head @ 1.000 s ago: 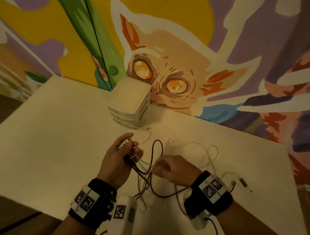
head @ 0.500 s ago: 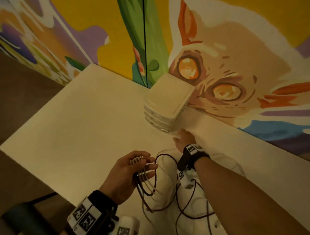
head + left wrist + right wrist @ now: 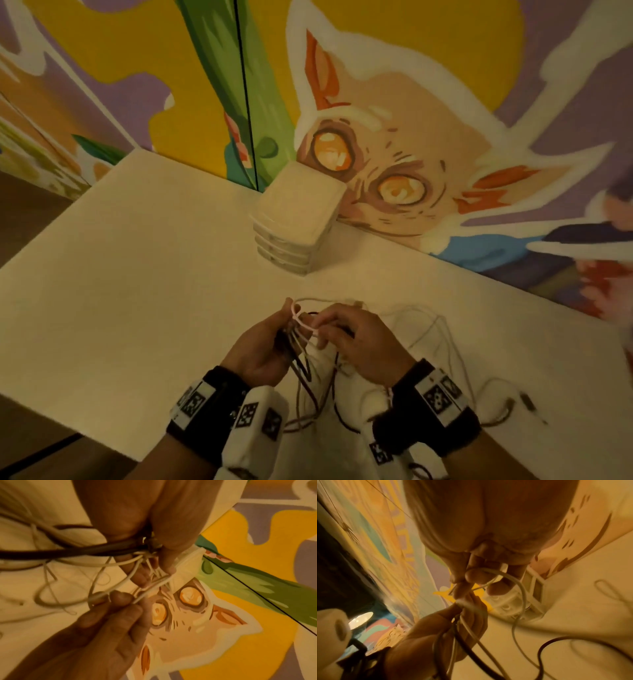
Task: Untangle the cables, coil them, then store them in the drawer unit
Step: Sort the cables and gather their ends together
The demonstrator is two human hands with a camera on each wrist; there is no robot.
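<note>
My left hand (image 3: 270,346) grips a bunch of tangled cables (image 3: 301,363), several white strands and a dark one (image 3: 72,550), raised a little above the white table (image 3: 137,291). Right beside it, my right hand (image 3: 346,332) pinches a white cable loop (image 3: 303,320) at the top of the bunch; the right wrist view shows that white cable (image 3: 510,577) curving out from its fingertips. Loose white cable (image 3: 431,329) trails over the table to the right. The white drawer unit (image 3: 294,226) stands at the back against the wall, its drawers pushed in.
A painted mural wall (image 3: 411,120) runs along the table's far side. A cable end with a dark plug (image 3: 525,401) lies at the right. The table's left edge (image 3: 61,226) drops away to a dark floor.
My right hand, which was stretched out towards the drawer unit, has come back to the bunch and now pinches a white loop. The left hand has kept its hold on the cables.
</note>
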